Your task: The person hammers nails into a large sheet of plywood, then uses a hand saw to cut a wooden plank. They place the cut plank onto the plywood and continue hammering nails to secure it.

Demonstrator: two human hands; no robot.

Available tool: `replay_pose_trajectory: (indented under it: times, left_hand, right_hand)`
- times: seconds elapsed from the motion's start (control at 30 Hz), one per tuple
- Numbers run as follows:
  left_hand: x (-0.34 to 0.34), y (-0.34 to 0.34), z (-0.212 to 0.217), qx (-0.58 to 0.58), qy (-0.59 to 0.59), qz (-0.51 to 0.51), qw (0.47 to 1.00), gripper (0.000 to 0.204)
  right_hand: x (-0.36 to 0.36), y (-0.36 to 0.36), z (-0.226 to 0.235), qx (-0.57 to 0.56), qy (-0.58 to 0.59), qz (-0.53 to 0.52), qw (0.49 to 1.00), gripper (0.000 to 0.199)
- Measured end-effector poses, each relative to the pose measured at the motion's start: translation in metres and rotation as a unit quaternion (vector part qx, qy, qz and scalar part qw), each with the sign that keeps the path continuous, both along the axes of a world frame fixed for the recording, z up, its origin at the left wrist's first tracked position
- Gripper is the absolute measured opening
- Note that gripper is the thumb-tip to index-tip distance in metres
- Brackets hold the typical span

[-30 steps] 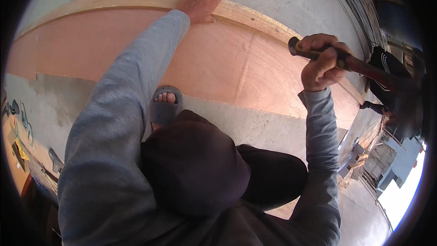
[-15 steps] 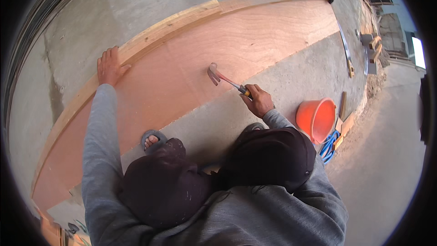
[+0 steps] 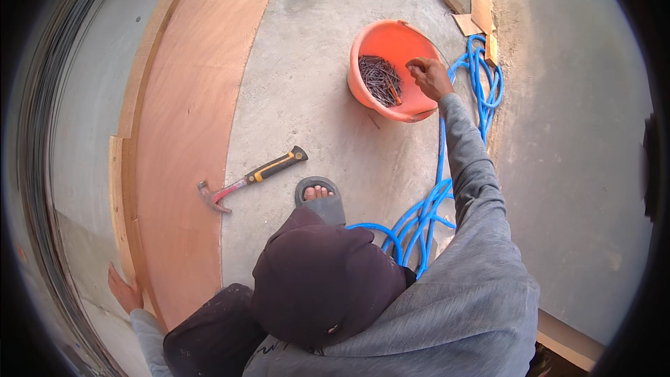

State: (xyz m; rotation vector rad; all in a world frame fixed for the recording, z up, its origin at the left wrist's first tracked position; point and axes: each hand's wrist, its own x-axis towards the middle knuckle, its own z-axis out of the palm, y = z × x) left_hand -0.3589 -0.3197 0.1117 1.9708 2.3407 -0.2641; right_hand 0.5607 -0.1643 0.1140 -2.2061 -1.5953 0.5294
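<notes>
My right hand (image 3: pixel 431 78) is over the right side of an orange bucket (image 3: pixel 361 87), its fingers curled together; whether anything is pinched in them is too small to make out. A heap of dark nails (image 3: pixel 380 80) lies inside the bucket. At the lower left my left hand (image 3: pixel 125 291) rests on a timber plank (image 3: pixel 120 216), fingers stretched out and thumb apart. The plank runs along the outer edge of a reddish plywood sheet (image 3: pixel 185 119). A claw hammer (image 3: pixel 246 180) lies with its head on the plywood and its black-and-yellow handle on the concrete.
A coiled blue hose (image 3: pixel 423 220) lies right of my sandalled foot (image 3: pixel 319 195) and runs past the bucket. Wood offcuts (image 3: pixel 481 8) lie at the far right. Long dark rods (image 3: pixel 43 139) line the left side of the concrete floor (image 3: pixel 300 49).
My view has turned right. My right hand has let go of the hammer, now lying down, and moved to the bucket. My left hand stays on the timber. The other person is out of view.
</notes>
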Motion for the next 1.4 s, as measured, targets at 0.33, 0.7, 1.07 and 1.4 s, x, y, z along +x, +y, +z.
replay_pose_trajectory:
  times: [0.33,0.7,1.07,1.4]
  left_hand:
    - [0.043,0.035,0.044,-0.01,-0.007,-0.026,1.0,0.071]
    - [0.196,0.06,0.058,0.101,-0.329,0.019,0.939,0.021]
    - [0.284,0.06,0.062,0.096,-0.626,0.026,0.774,0.015]
    - [0.049,-0.043,-0.01,0.454,-0.503,0.4,0.616,0.021]
  right_hand:
    - [0.077,0.049,-0.038,-0.134,-0.131,0.082,0.979,0.022]
    - [-0.095,0.037,0.071,0.112,0.292,-0.036,0.949,0.021]
    - [-0.421,-0.018,0.039,-0.007,0.402,0.394,0.827,0.015]
    - [-0.363,-0.044,-0.048,-0.133,-0.174,0.512,0.83,0.052]
